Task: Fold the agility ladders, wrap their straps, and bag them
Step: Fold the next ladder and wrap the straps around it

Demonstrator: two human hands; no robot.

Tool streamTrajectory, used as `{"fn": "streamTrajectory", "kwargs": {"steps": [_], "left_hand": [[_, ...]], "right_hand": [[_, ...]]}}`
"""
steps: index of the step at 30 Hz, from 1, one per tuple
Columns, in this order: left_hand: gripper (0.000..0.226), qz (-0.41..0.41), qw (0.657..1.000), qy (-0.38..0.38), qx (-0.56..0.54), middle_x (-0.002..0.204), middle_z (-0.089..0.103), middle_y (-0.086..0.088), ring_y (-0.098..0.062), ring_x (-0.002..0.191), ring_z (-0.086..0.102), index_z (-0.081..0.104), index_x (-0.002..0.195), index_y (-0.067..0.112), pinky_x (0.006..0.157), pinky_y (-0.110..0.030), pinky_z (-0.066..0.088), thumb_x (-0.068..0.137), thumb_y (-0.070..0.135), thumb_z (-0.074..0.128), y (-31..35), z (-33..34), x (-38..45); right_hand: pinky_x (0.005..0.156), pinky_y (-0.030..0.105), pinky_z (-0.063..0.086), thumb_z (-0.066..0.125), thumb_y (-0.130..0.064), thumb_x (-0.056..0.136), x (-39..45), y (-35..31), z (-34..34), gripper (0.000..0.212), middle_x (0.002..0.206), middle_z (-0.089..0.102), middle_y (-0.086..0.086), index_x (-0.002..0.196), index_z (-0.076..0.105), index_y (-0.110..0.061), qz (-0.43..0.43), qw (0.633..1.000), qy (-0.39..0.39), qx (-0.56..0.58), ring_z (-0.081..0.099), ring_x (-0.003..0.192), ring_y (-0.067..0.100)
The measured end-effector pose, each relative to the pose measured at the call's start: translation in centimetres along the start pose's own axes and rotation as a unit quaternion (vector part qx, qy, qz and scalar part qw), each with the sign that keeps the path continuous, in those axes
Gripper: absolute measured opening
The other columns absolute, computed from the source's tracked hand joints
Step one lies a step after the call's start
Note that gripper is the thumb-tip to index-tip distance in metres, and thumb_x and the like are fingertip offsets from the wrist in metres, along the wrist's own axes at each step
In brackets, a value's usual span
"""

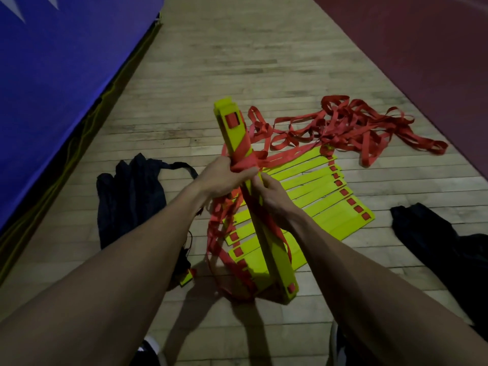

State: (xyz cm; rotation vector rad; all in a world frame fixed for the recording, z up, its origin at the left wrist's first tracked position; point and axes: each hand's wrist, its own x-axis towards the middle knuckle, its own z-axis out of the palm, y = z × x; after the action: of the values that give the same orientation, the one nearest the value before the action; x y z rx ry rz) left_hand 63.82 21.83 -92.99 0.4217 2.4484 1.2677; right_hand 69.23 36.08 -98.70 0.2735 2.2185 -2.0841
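Now yellow rung bundle (254,199) half-wound in red strap (243,157); both hands (224,178) grip it.

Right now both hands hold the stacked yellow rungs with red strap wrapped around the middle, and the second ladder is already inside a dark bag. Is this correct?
Not quite. The head view shows the second ladder lying spread on the wooden floor, not bagged. The rest holds: left hand and right hand grip the stacked yellow rungs, wrapped with red strap.

Gym hall — worn wooden strip floor (237,62). Blue padded mat (60,75) left (maroon surface (422,48) right).
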Motion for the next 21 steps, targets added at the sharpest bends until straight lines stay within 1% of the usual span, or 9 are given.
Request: {"fn": "streamTrajectory", "kwargs": {"steps": [3, 5, 7, 9, 11, 14, 18, 20, 21], "left_hand": [[0.033, 0.0, 0.994, 0.081, 0.076, 0.09, 0.069, -0.005, -0.024, 0.084, 0.067, 0.07, 0.099, 0.011, 0.075, -0.038, 0.055, 0.096, 0.043, 0.062, -0.3, -0.3, -0.1], [0.033, 0.001, 0.993, 0.1, 0.07, 0.094, 0.07, -0.005, -0.023, 0.088, 0.067, 0.07, 0.102, 0.01, 0.07, -0.034, 0.053, 0.095, 0.041, 0.064, -0.7, -0.1, -0.6], [0.032, 0.002, 0.993, 0.098, 0.064, 0.095, 0.069, -0.005, -0.021, 0.087, 0.066, 0.068, 0.103, 0.009, 0.065, -0.03, 0.048, 0.095, 0.04, 0.065, -0.9, 0.9, -1.1], [0.035, -0.003, 0.993, 0.103, 0.058, 0.096, 0.07, -0.005, -0.022, 0.086, 0.067, 0.068, 0.104, 0.008, 0.07, -0.036, 0.051, 0.093, 0.042, 0.067, -1.4, 2.0, -1.6], [0.039, -0.013, 0.995, 0.096, 0.039, 0.099, 0.072, -0.005, -0.021, 0.085, 0.067, 0.069, 0.108, 0.009, 0.073, -0.039, 0.054, 0.092, 0.045, 0.068, -2.2, 2.8, -2.2], [0.033, -0.028, 0.998, 0.048, -0.012, 0.096, 0.073, -0.005, -0.023, 0.079, 0.069, 0.068, 0.111, 0.013, 0.07, -0.04, 0.057, 0.094, 0.042, 0.066, -2.7, 2.6, -2.9], [0.039, -0.063, 0.993, 0.005, -0.096, 0.092, 0.072, -0.007, -0.028, 0.076, 0.071, 0.063, 0.12, 0.012, 0.077, -0.054, 0.061, 0.092, 0.039, 0.07, -3.4, 2.7, -3.0], [0.041, -0.078, 0.991, -0.003, -0.113, 0.087, 0.071, -0.008, -0.028, 0.072, 0.071, 0.06, 0.12, 0.008, 0.069, -0.045, 0.062, 0.093, 0.037, 0.07, -3.5, 3.2, -2.9], [0.038, -0.082, 0.989, -0.011, -0.126, 0.078, 0.066, -0.007, -0.024, 0.064, 0.067, 0.059, 0.118, 0.004, 0.061, -0.037, 0.06, 0.095, 0.033, 0.068, -3.6, 3.4, -2.9]], "right_hand": [[0.074, 0.028, 0.052, 0.048, -0.034, 0.104, -1.3, -0.6, 1.7, 0.036, 0.1, 0.065, 0.005, 0.122, 0.057, -0.004, 0.004, 0.999, 0.004, 0.042, 0.062, 0.083, 0.012], [0.075, 0.032, 0.053, 0.063, -0.032, 0.097, -2.2, -0.2, 2.5, 0.041, 0.099, 0.064, 0.006, 0.125, 0.049, -0.005, 0.003, 0.998, -0.01, 0.06, 0.063, 0.085, 0.014], [0.083, 0.033, 0.057, 0.079, -0.025, 0.084, -2.9, 1.5, 3.2, 0.065, 0.111, 0.065, 0.006, 0.129, 0.035, -0.009, -0.003, 1.0, -0.002, 0.001, 0.067, 0.096, 0.014], [0.08, 0.041, 0.057, 0.086, -0.023, 0.076, -3.6, 3.4, 3.8, 0.073, 0.109, 0.063, 0.009, 0.122, 0.03, -0.013, 0.005, 0.995, 0.068, -0.078, 0.067, 0.095, 0.02], [0.072, 0.045, 0.057, 0.087, -0.025, 0.073, -4.4, 4.6, 3.8, 0.067, 0.1, 0.063, 0.009, 0.112, 0.034, -0.013, 0.017, 0.986, 0.139, -0.092, 0.068, 0.085, 0.023], [0.059, 0.027, 0.054, 0.086, -0.025, 0.076, -5.0, 5.3, 3.3, 0.055, 0.091, 0.064, 0.001, 0.11, 0.046, -0.009, 0.021, 0.987, 0.144, -0.07, 0.065, 0.076, 0.011], [0.066, 0.022, 0.053, 0.079, -0.021, 0.084, -5.0, 5.7, 2.8, 0.029, 0.092, 0.071, 0.002, 0.106, 0.065, -0.006, -0.008, 0.992, 0.118, -0.034, 0.066, 0.076, 0.003], [0.063, 0.019, 0.05, 0.069, -0.017, 0.092, -5.1, 5.9, 3.0, 0.017, 0.091, 0.074, 0.004, 0.107, 0.071, -0.008, -0.008, 0.995, 0.098, -0.002, 0.066, 0.071, 0.001], [0.061, 0.018, 0.049, 0.066, -0.018, 0.095, -5.1, 6.0, 3.1, 0.017, 0.092, 0.074, 0.005, 0.108, 0.071, -0.009, -0.003, 0.996, 0.094, 0.004, 0.066, 0.07, 0.003]]}}
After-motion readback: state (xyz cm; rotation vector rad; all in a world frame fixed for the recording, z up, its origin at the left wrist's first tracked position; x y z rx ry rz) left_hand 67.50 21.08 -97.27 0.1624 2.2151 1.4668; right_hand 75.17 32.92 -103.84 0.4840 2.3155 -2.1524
